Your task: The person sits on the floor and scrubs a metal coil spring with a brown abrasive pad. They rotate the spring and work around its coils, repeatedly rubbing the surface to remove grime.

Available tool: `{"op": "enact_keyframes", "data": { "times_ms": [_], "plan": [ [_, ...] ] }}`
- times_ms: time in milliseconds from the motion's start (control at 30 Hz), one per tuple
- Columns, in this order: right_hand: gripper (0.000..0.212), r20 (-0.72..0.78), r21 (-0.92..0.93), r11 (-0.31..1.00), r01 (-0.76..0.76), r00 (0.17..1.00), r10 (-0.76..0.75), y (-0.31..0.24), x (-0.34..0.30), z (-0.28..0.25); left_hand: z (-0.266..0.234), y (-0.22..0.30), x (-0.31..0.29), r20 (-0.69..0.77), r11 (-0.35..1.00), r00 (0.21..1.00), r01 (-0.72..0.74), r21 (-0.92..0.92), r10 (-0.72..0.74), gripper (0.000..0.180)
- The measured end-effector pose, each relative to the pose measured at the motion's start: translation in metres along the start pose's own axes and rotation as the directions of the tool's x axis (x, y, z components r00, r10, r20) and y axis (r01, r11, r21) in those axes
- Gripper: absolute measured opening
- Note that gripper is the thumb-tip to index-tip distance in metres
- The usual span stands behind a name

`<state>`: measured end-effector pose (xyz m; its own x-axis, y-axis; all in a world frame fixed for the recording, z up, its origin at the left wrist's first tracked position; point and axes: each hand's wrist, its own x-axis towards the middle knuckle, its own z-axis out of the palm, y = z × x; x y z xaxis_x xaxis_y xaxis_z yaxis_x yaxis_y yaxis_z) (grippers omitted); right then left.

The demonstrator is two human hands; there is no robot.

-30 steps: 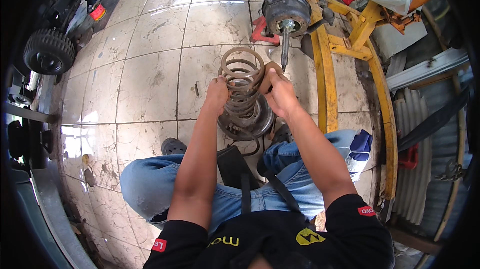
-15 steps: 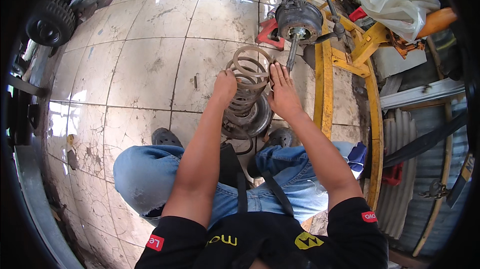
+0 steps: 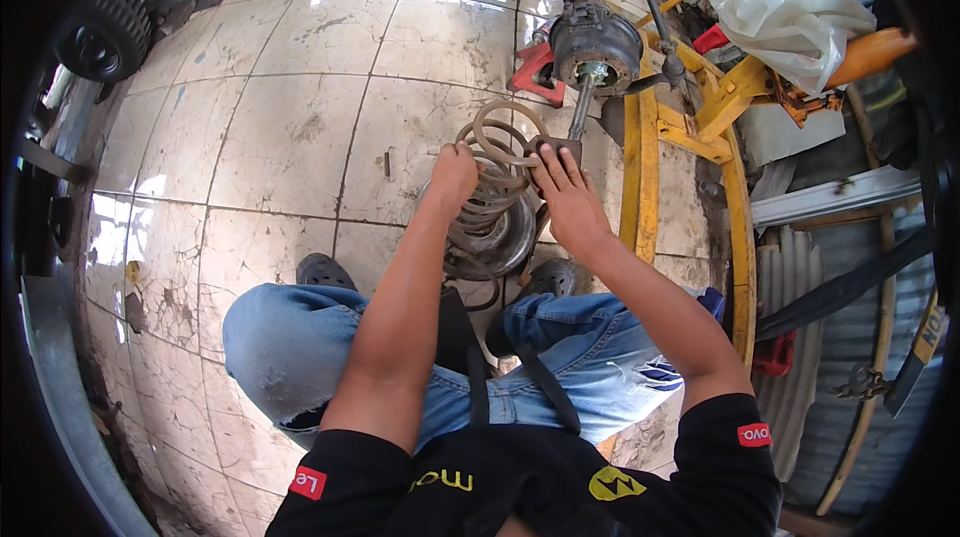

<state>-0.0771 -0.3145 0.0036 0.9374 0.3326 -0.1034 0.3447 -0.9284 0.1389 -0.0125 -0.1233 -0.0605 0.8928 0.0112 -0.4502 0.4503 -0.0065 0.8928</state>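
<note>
Person seated low, blue jeans [image 3: 285, 337], knees apart, dark clogs [image 3: 325, 272] on the tiled floor [image 3: 280, 127]. Between the feet, just ahead of the knees: a rusty coil spring [image 3: 486, 205], leaning a little, its wide top loops up between the two hands. Below it, a round dark metal base [image 3: 517, 237]; whether the spring sits on it or inside it, I cannot tell from here. A dark hose [image 3: 490, 302] curves by the base on the near side.

Left hand [image 3: 455, 175]: fingers curled and clamped on the coil's left side, near the upper loops. Right hand [image 3: 573, 195]: on the opposite side, fingers straight and nearly together, laid over a dark flat piece [image 3: 576, 151] at the coil's edge. Thumb hard to see; I cannot tell whether this hand closes on the piece or only presses it.

Beyond the right hand, a greasy axle assembly [image 3: 597, 42] points its bare shaft [image 3: 580, 112] toward the spring. Red stand [image 3: 537, 77] just left of it. Yellow frame [image 3: 640, 177] runs along the person's right, a clear plastic bag [image 3: 785, 7] near its far end. Small thin metal bit [image 3: 387, 165] on the tiles, left of the spring. Knobbly black wheel [image 3: 103, 40] far left.
</note>
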Motion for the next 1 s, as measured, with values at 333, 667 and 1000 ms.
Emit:
{"op": "enact_keyframes", "data": {
  "times_ms": [333, 667, 1000],
  "plan": [
    [0.074, -0.04, -0.092, 0.995, 0.044, 0.998, -0.048, 0.035, 0.035, -0.009, -0.001, 0.007, -0.003, 0.085, 0.996, 0.996, 0.04, -0.084, -0.033, 0.038],
    [0.04, 0.103, -0.241, 0.843, 0.481, 0.876, -0.471, 0.065, 0.072, -0.049, 0.001, 0.009, -0.008, 0.075, 0.988, 0.997, 0.036, -0.147, -0.025, 0.039],
    [0.048, 0.133, -0.267, 0.872, 0.411, 0.911, -0.39, 0.049, 0.058, -0.047, -0.001, 0.013, -0.014, 0.091, 0.986, 0.995, 0.047, -0.162, -0.033, 0.039]
  ]
}}
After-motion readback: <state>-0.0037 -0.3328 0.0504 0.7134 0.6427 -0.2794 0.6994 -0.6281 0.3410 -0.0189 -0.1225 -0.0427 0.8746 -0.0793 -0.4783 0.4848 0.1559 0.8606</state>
